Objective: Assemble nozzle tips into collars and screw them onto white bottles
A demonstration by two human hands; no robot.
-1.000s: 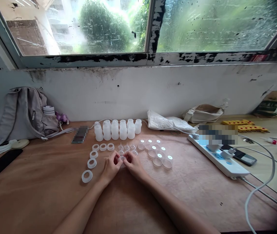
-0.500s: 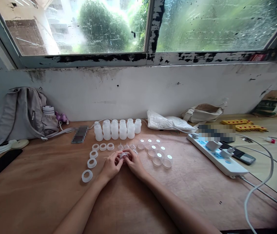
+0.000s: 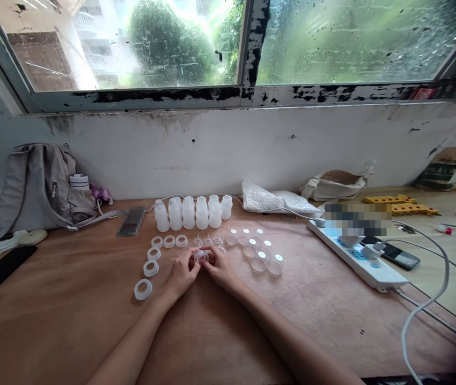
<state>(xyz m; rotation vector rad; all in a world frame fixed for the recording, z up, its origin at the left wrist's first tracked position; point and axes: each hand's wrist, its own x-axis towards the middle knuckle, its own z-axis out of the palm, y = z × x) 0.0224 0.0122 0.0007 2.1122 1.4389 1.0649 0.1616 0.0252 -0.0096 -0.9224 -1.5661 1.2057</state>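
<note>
My left hand (image 3: 183, 270) and my right hand (image 3: 219, 267) meet at the middle of the table, fingers curled and closed around a translucent bottle ring (image 3: 201, 256). Whether a nipple sits inside that ring I cannot tell. Just beyond my fingers stand several clear bottle nipples (image 3: 198, 241), partly hidden by my right hand. To the left, several loose bottle rings (image 3: 151, 268) form a bent line. On the right are several clear domed caps (image 3: 258, 264) with white round tops. Frosted baby bottles (image 3: 188, 214) stand upright in a group farther back.
A white power strip (image 3: 358, 256) with plugs and cables lies at right, near a phone (image 3: 400, 255). Behind are a white plastic package (image 3: 276, 201) and a beige bag (image 3: 334, 186). A grey backpack (image 3: 39, 187) and a black flat case (image 3: 1, 272) are at left.
The bottle ring has turned a little in my fingers, and more of its round face shows between my thumbs. Both hands stay in nearly the same place.
</note>
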